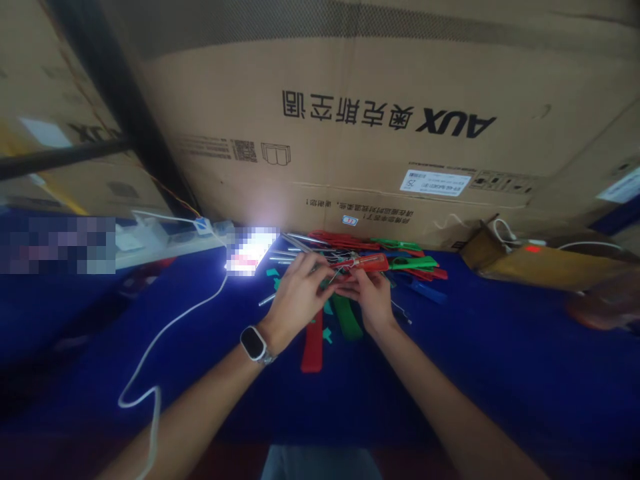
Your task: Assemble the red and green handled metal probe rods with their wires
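My left hand [297, 293], with a watch [255, 345] on its wrist, and my right hand [369, 297] meet over a blue-covered table [500, 360]. Both have their fingers curled and pinched together around a small thing between them that I cannot make out, perhaps a thin wire. Just beyond the fingertips lies a red plastic strip [367, 263]. Under the hands lie another red strip [313, 343] and a green strip [347, 317]. A pile of red, green and blue strips [410, 260] and thin metal rods [295, 250] lies further back.
A large cardboard box [350, 133] stands along the back of the table. A bright phone screen [250, 252] lies left of the pile, with a white cable [165, 333] running toward me. A wooden holder [530, 263] sits at the right.
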Demonstrator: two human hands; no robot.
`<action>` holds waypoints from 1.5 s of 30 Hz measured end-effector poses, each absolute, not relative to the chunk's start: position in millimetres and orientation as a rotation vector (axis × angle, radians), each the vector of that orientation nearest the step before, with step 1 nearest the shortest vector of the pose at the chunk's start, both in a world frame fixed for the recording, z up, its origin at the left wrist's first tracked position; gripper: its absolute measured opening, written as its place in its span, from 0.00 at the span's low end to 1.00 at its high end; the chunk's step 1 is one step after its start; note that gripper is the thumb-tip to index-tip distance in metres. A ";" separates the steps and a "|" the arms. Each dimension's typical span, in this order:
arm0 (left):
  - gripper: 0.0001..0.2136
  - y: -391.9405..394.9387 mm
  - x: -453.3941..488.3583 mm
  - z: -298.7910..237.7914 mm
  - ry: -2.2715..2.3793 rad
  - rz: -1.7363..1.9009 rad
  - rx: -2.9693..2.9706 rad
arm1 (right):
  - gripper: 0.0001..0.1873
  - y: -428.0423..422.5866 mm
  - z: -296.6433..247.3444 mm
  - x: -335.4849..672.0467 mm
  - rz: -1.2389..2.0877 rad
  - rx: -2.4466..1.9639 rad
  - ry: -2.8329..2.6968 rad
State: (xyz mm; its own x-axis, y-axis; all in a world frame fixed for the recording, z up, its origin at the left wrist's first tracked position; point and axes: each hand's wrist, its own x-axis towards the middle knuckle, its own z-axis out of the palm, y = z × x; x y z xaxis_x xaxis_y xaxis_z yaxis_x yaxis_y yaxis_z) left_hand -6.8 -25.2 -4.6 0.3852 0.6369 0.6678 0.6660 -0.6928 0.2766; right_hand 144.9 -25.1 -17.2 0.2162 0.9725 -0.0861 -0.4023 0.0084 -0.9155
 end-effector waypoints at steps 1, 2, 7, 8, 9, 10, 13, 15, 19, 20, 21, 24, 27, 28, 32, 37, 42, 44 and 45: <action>0.05 -24.1 -7.2 -6.0 -1.225 -1.244 -2.584 | 0.09 -25.6 -16.9 144.2 1.240 -1.022 -0.725; 0.05 -23.1 -7.8 -6.9 -1.239 -1.272 -2.578 | 0.09 -26.1 -16.6 143.6 1.245 -1.015 -0.728; 0.05 -23.4 -5.4 -3.9 -1.331 -1.298 -2.486 | 0.09 -27.2 -16.5 142.2 1.257 -1.003 -0.739; 0.04 -23.8 -3.6 -3.0 -1.332 -1.282 -2.474 | 0.09 -27.2 -16.9 141.8 1.254 -1.008 -0.742; 0.03 -24.0 -1.8 -2.4 -1.332 -1.268 -2.463 | 0.10 -27.1 -17.4 141.4 1.250 -1.013 -0.744; 0.02 -23.9 -0.1 -2.0 -1.333 -1.256 -2.455 | 0.10 -27.0 -18.0 140.9 1.244 -1.017 -0.744; 0.02 -22.7 2.3 -1.8 -1.348 -1.245 -2.454 | 0.10 -26.8 -19.2 139.3 1.229 -1.015 -0.742; 0.03 -21.6 0.8 -1.8 -1.350 -1.260 -2.484 | 0.10 -27.1 -19.1 138.2 1.232 -1.008 -0.748; 0.04 -20.1 -7.8 -0.7 -1.311 -1.330 -2.549 | 0.11 -28.8 -17.2 136.6 1.259 -0.991 -0.756; 0.04 -19.8 -10.0 -0.2 -1.292 -1.347 -2.562 | 0.11 -29.3 -16.7 136.3 1.266 -0.989 -0.755; 0.04 -19.7 -12.0 0.2 -1.270 -1.363 -2.574 | 0.11 -29.7 -16.2 136.2 1.271 -0.986 -0.756; 0.03 -19.2 -14.7 1.2 -1.172 -1.406 -2.618 | 0.10 -30.6 -15.3 136.1 1.281 -0.980 -0.757; 0.04 -18.7 -13.6 0.9 -1.078 -1.441 -2.661 | 0.09 -30.7 -14.9 136.3 1.284 -0.977 -0.750; 0.04 -18.5 -12.9 0.5 -1.059 -1.452 -2.668 | 0.09 -30.6 -14.9 136.3 1.283 -0.977 -0.746; 0.03 -16.8 -11.9 -2.3 -1.043 -1.479 -2.681 | 0.08 -30.7 -14.0 136.8 1.280 -0.983 -0.738; 0.02 -14.7 -16.2 -2.2 -1.061 -1.444 -2.711 | 0.09 -31.3 -12.9 136.9 1.287 -0.987 -0.746; 0.03 -13.6 -18.2 -1.5 -1.191 -1.472 -2.656 | 0.10 -32.7 -13.0 135.3 1.284 -0.978 -0.766; 0.04 -12.8 -18.2 -2.5 -1.189 -1.540 -2.670 | 0.10 -33.2 -12.1 135.1 1.270 -0.967 -0.762; 0.04 -12.5 -18.4 -3.0 -1.174 -1.584 -2.673 | 0.10 -33.3 -11.5 135.2 1.267 -0.964 -0.760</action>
State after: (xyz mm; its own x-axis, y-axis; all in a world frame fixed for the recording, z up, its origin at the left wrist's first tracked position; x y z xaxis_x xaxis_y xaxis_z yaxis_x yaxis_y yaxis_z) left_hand -18.4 -12.5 -3.0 0.3009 0.6497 0.6981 0.4790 -0.7360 0.4784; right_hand 135.2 -33.3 -11.5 0.1640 0.9854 -0.0448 -0.4242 0.0295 -0.9051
